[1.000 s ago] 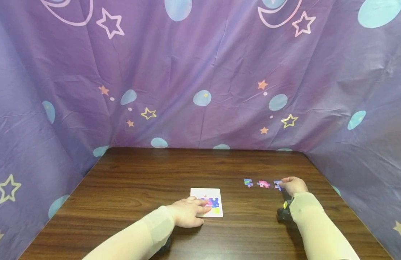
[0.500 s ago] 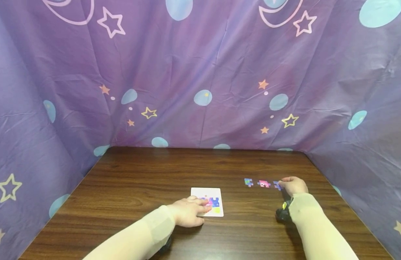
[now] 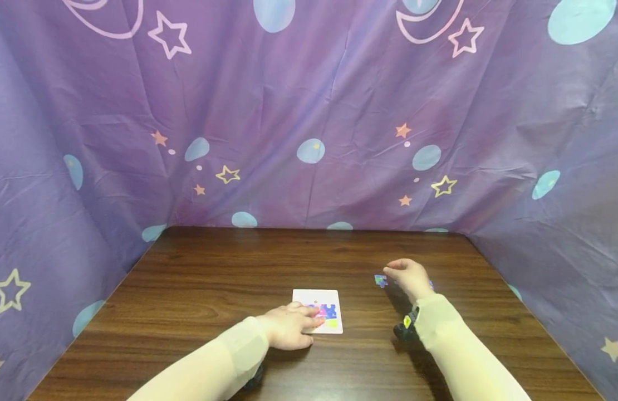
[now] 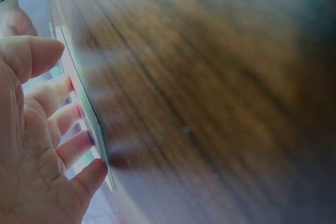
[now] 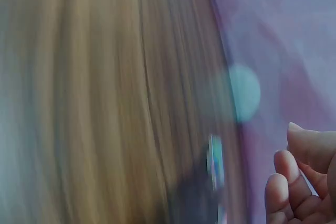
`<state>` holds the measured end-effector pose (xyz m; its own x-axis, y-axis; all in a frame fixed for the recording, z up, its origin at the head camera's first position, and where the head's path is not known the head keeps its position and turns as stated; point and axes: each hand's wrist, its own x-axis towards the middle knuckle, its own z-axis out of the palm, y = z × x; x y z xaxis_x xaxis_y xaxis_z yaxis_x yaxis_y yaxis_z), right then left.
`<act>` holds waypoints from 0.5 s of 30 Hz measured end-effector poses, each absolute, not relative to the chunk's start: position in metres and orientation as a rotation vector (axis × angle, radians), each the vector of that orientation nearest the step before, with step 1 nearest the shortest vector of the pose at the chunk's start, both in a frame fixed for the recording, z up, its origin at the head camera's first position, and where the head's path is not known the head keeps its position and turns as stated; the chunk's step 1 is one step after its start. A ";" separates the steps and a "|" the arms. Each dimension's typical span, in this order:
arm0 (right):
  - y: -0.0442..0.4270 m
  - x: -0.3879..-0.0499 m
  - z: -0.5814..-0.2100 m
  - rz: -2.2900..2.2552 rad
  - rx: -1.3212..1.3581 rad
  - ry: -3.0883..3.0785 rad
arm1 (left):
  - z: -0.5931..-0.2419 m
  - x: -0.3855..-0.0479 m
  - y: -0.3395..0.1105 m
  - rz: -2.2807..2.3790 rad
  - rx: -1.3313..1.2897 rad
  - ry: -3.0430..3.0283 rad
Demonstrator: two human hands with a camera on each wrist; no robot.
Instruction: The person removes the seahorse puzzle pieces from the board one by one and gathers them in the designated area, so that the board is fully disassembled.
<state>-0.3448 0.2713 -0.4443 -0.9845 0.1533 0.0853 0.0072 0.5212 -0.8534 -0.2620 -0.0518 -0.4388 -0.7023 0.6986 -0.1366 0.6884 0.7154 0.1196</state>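
Fingers spread, my left hand (image 3: 289, 327) rests on a white square card (image 3: 316, 295) at the middle of the table; its fingertips touch the card. Blue, pink and yellow puzzle parts (image 3: 330, 312) show on the card beside the fingers. My right hand (image 3: 410, 278) hovers over the loose pieces, fingers loosely bent, with nothing visible between them. A blue-green piece (image 3: 381, 280) lies left of its fingertips. That hand mostly hides the pink piece, and an edge of a blue piece (image 3: 431, 284) shows on its right. In the right wrist view, thumb and fingers (image 5: 286, 166) hold nothing visible.
The brown wooden table (image 3: 239, 262) has wood grain running side to side. A purple curtain (image 3: 359, 111) with stars, moons and pale blue ovals hangs behind it and at both sides.
My right hand has left the rightmost blue piece and moved left and up, over the pink piece. My left hand has stayed on the card.
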 end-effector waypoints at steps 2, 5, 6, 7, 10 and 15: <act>0.253 -0.345 -0.444 1.501 -0.091 -2.590 | -0.439 -0.262 -0.052 0.087 1.125 2.749; 0.224 -0.342 -0.445 1.536 -0.011 -2.586 | -0.438 -0.262 -0.051 0.087 1.131 2.749; 0.214 -0.341 -0.446 1.556 0.020 -2.594 | -0.438 -0.262 -0.051 0.092 1.130 2.748; 0.204 -0.339 -0.447 1.582 0.052 -2.596 | -0.438 -0.262 -0.051 0.095 1.129 2.745; 0.178 -0.331 -0.450 1.632 0.194 -2.649 | -0.437 -0.262 -0.051 0.103 1.125 2.737; 0.151 -0.318 -0.454 1.602 0.507 -2.781 | -0.438 -0.262 -0.051 0.104 1.131 2.735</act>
<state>-0.3181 0.1515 -0.4536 -0.9456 -0.3194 0.0611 -0.2131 0.4668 -0.8583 -0.2623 -0.0513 -0.4381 -0.6946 0.7059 -0.1385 0.6934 0.7083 0.1324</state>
